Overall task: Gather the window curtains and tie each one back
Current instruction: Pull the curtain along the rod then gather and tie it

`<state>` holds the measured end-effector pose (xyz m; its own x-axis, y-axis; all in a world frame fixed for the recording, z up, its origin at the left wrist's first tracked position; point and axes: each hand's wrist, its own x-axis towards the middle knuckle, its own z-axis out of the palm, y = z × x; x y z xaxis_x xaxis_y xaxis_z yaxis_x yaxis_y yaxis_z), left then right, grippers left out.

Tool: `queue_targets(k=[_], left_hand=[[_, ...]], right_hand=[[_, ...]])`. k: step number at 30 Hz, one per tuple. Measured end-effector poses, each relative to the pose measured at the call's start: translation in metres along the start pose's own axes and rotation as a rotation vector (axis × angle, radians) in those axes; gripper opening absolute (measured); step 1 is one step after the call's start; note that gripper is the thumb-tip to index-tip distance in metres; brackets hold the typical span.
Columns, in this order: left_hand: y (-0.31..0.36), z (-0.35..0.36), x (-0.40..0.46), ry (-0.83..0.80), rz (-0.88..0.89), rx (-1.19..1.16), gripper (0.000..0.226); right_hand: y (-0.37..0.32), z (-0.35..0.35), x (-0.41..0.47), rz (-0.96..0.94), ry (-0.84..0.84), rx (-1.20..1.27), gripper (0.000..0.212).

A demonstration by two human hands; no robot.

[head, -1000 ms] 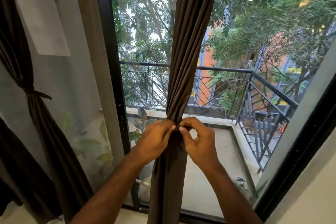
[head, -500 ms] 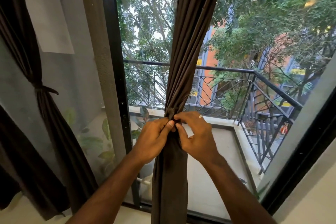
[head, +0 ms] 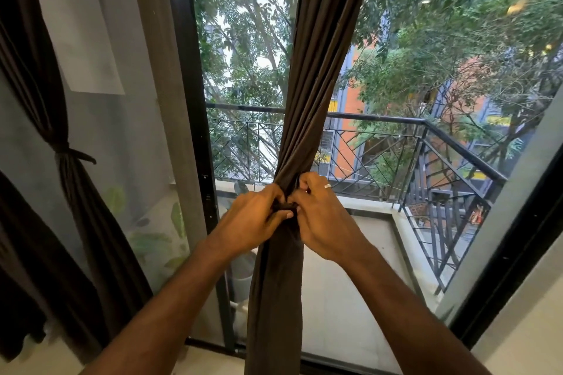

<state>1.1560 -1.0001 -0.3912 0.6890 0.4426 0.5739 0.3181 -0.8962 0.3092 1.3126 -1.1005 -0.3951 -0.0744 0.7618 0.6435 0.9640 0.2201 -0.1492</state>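
Both hands are meeting at the waist of the middle curtain [head: 316,94], right in front of the glass. The left hand [head: 253,222] is curling its fingers around the bunched fabric from the left, thumb lying across the front. The right hand [head: 323,222] is closing in from the other side, fingertips [head: 300,190] pinching the dark tie band [head: 285,207] at the gathered point; a ring [head: 327,186] is showing on one finger. The curtain is running top to bottom, leaning slightly left as it drops, pleats narrowing down into the grip, then hanging straight to the floor below the hands. Over at the left, a second curtain [head: 76,192] is hanging already cinched by its own tie [head: 74,155]. Behind the glass, a black balcony railing [head: 426,143] is crossing the view.
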Motion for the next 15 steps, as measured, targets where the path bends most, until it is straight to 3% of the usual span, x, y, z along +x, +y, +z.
queue_targets(k=[4,6,10,11,12,15], left_hand=[[0.002,0.010,-0.002,0.067,0.128,-0.096,0.015],[0.004,0.013,-0.001,0.129,0.106,-0.151,0.011],[-0.004,0.008,0.004,0.161,-0.117,-0.442,0.018],[-0.005,0.005,0.005,0.131,-0.165,-0.512,0.020],[-0.006,0.002,0.006,0.101,-0.207,-0.564,0.024],[-0.002,-0.002,0.011,0.033,-0.274,-0.659,0.030]], right_hand=[[0.002,-0.007,0.010,0.098,-0.083,0.038,0.015],[0.001,-0.008,0.013,0.129,-0.040,0.160,0.017],[-0.001,-0.005,0.004,0.453,0.376,0.536,0.024],[0.000,-0.004,-0.001,0.485,0.437,0.565,0.017],[-0.001,-0.003,-0.005,0.487,0.429,0.573,0.011],[-0.010,0.002,-0.009,0.491,0.153,0.622,0.043]])
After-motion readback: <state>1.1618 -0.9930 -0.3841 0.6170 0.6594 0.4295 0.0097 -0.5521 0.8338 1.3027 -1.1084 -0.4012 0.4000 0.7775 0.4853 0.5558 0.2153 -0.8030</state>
